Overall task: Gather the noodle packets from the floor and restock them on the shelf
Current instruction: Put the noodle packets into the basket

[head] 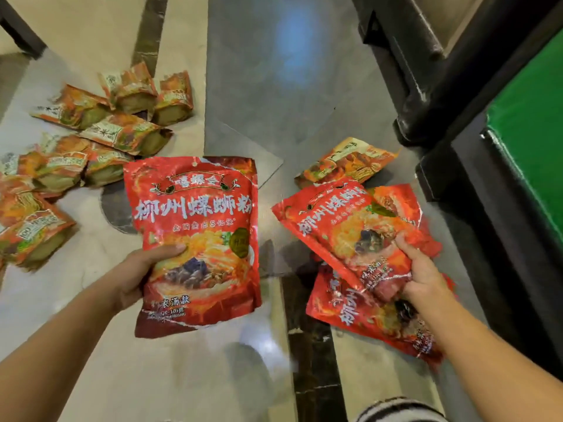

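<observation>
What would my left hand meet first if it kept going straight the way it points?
Probably only bare floor: the left hand, gripping a red packet, aims at the gap ahead, though depth is unclear.

- The left hand (137,275) holds the central packet (195,226) by its left edge, above the floor (274,102).
- Left of and beyond the central packet, a heap of packets (91,141) lies on the floor.
- Right of the central packet, the right hand (423,275) grips a bunch of packets (344,226).
- A lower packet (365,315) sits under that bunch.
- A lone packet (350,159) lies on the floor beyond the bunch.
- A furniture base (426,86) stands farthest right of the central packet.
</observation>
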Demonstrator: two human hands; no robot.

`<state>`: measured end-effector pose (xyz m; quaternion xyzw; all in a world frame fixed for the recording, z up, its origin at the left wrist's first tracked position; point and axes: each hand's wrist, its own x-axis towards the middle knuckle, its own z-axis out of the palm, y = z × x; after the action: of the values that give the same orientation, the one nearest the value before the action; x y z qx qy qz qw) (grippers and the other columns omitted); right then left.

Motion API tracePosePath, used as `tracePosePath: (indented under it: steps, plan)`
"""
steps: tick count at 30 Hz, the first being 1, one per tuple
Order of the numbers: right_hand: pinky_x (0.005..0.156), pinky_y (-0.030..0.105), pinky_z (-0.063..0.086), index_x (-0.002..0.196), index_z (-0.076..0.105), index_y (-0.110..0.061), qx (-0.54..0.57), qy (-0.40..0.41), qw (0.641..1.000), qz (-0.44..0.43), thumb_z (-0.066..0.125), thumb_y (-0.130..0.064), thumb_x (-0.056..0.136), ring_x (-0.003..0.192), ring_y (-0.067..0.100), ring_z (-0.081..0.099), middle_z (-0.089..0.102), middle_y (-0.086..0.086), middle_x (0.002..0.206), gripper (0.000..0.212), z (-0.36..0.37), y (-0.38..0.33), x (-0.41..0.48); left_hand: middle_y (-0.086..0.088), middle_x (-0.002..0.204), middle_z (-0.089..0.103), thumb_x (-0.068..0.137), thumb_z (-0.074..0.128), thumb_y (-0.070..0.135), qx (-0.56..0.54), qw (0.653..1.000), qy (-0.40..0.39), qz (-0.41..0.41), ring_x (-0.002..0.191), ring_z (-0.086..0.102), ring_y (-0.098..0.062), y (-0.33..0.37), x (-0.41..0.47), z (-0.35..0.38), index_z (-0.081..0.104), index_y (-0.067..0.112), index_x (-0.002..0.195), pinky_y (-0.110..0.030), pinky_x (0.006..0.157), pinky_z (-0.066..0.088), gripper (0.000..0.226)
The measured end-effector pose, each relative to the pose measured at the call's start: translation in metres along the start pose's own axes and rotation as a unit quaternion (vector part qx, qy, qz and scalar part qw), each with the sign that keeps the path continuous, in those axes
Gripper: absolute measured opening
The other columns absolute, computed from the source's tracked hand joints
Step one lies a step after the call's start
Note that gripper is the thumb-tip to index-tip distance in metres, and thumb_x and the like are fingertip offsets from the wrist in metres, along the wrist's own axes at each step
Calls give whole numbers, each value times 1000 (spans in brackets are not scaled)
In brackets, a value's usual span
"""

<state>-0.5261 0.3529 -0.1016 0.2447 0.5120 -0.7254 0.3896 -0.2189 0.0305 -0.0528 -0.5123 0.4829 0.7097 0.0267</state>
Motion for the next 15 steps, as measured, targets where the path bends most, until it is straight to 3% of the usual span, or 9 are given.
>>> tracePosePath:
  steps: [3,5,6,8,11,12,14,15]
  plan:
    - [74,52,59,90,71,-10,48,27,998,15,95,-27,53,70,27,74,76,12,80,47,12,-24,-71,-17,111,73,36,90,38,9,1000,11,1,87,73,-35,56,-57,13,63,6,122,-40,79,57,96]
    - [86,57,54,105,68,-10,65,52,996,41,97,-29,45,78,33,74,76,15,90,69,21,-41,-120,-15,109,74,43,88,35,8,1000,9,-1,86,73,-34,95,-100,27,64,8,120,-41,81,55,84]
    - [81,59,55,111,66,-11,67,58,995,55,98,-30,38,80,35,73,76,16,94,81,26,-48,-146,-14,107,74,51,89,31,8,1000,6,-7,83,74,-32,112,-121,35,64,8,119,-40,81,55,76]
    - [61,59,57,111,64,-9,107,65,990,58,95,-31,38,74,35,74,75,17,90,82,33,-65,-197,-13,100,76,63,84,21,-2,1000,4,-22,75,74,-28,143,-165,51,65,8,115,-39,79,54,57]
    - [59,56,58,110,63,-9,133,96,984,63,100,-32,28,73,33,74,76,16,90,93,44,-93,-278,-10,90,77,68,74,22,4,998,18,-55,70,74,-27,183,-239,79,64,9,109,-38,72,55,44]
    - [57,52,59,108,63,-10,142,100,983,54,97,-32,42,71,31,74,76,14,86,77,46,-104,-309,-9,90,77,71,73,22,11,998,16,-62,72,74,-27,194,-264,87,64,10,110,-37,67,57,42]
    - [50,40,59,98,62,-13,155,126,979,45,73,-30,82,62,26,73,75,8,73,26,46,-125,-370,-6,91,77,83,69,20,22,997,7,-75,71,75,-23,215,-314,105,66,13,110,-32,58,59,28]
    - [54,39,58,95,62,-14,164,144,975,49,65,-30,90,65,26,71,74,6,71,17,45,-135,-398,-5,92,77,87,67,20,29,996,3,-82,70,74,-20,225,-336,113,66,14,108,-30,57,59,22]
